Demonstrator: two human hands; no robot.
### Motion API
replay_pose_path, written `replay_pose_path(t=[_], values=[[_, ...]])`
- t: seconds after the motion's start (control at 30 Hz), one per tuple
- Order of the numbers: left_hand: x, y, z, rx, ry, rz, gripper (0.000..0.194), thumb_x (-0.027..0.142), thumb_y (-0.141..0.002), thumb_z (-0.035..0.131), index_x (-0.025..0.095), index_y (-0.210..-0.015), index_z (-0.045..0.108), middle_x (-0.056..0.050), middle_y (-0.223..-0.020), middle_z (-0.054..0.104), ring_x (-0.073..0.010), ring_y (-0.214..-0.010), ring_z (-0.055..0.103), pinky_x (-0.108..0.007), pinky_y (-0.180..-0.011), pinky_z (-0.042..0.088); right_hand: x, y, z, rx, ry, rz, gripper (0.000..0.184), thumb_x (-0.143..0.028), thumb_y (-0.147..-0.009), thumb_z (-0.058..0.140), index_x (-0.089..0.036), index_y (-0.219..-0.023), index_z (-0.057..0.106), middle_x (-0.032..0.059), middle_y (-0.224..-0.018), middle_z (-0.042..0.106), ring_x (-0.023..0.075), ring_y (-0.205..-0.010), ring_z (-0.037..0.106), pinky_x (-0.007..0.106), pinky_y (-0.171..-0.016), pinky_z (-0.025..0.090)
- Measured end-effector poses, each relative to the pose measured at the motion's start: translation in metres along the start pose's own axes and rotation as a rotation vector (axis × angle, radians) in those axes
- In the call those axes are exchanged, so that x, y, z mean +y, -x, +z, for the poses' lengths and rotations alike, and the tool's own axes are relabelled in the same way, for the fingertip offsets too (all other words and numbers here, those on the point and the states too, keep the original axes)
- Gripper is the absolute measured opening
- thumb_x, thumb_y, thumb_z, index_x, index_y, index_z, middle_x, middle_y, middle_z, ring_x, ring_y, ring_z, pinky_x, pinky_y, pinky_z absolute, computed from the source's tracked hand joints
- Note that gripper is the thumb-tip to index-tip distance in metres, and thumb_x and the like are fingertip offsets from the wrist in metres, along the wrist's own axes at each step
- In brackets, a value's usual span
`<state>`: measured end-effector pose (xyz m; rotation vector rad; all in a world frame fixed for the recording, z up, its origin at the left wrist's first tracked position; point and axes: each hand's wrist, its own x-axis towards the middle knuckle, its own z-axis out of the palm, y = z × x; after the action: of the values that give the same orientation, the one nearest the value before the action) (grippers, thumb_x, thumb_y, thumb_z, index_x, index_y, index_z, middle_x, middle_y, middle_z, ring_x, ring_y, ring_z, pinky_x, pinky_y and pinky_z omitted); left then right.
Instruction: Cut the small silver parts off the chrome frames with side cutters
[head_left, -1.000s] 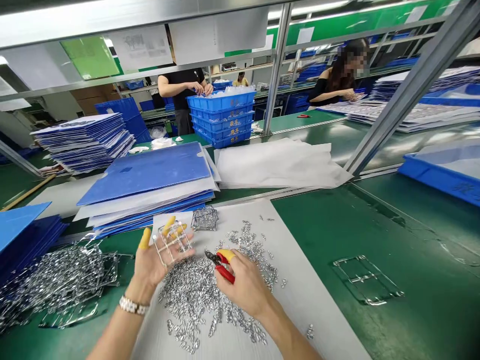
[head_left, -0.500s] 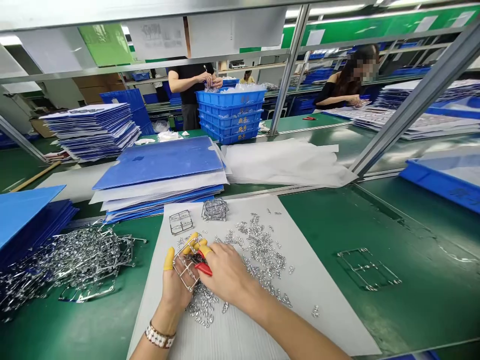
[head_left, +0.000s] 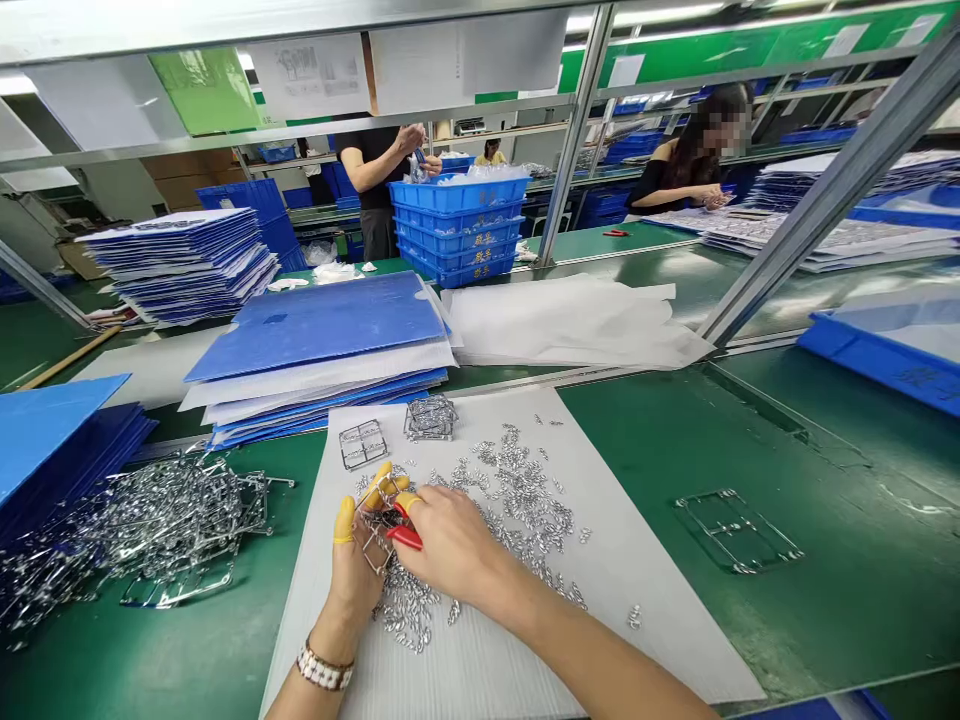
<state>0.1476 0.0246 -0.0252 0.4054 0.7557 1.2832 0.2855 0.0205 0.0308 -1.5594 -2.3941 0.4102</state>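
Across the left hand (head_left: 355, 572), a metal frame (head_left: 374, 556).

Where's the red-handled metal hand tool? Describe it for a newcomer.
On the green workbench, find the large white rectangular sheet strewn with small silver pieces. Over it, the right hand grips the red-handled tool at a silver metal frame in the left hand. Its red stands out against the silver.

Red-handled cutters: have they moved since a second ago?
Yes, leftward: the cutters in the right hand were right of the stacked metal frames; now they sit left of them.
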Motion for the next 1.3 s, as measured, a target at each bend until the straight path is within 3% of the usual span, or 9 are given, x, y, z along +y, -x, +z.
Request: replay_pose_path(t=[0.13, 0.6, 1.3], values=[[0.001, 0.002, 0.003, 0.032, -0.042, 0.017, 0.047, 0.055, -0.082, 0.056, 0.016, -0.104, 0.074, -0.012, -0.105, 0.073, -0.0317, -0.113, 0.06, -0.044, -0.1, 0.043, -0.001, 0.0, -0.005, -0.028, 0.004, 0.013, 0.019, -0.031, -0.081, 0.053, -0.018, -0.091, 0.062, 0.0091, -0.094, 0.066, 0.0242, -0.088, 0.06, 0.034, -0.074, 0.044], [0.001, 0.0, -0.001, 0.043, -0.097, 0.027, 0.058, 0.057, -0.082, 0.054, 0.017, -0.124, 0.064, -0.012, -0.114, 0.07, -0.0325, -0.115, 0.059, -0.046, -0.102, 0.041, -0.003, -0.001, -0.006, -0.02, 0.006, -0.006, 0.019, -0.03, -0.079, 0.054, -0.017, -0.089, 0.063, 0.0086, -0.091, 0.067, 0.0234, -0.083, 0.061, 0.033, -0.072, 0.044], [0.001, 0.001, 0.002, 0.044, -0.19, 0.083, 0.065, 0.06, -0.082, 0.052, 0.018, -0.132, 0.057, -0.012, -0.119, 0.068, -0.0329, -0.12, 0.055, -0.046, -0.106, 0.036, -0.006, 0.0, -0.014, -0.072, 0.067, -0.011, 0.024, -0.031, -0.082, 0.05, -0.015, -0.095, 0.062, 0.0121, -0.095, 0.066, 0.0264, -0.087, 0.061, 0.036, -0.074, 0.045]])
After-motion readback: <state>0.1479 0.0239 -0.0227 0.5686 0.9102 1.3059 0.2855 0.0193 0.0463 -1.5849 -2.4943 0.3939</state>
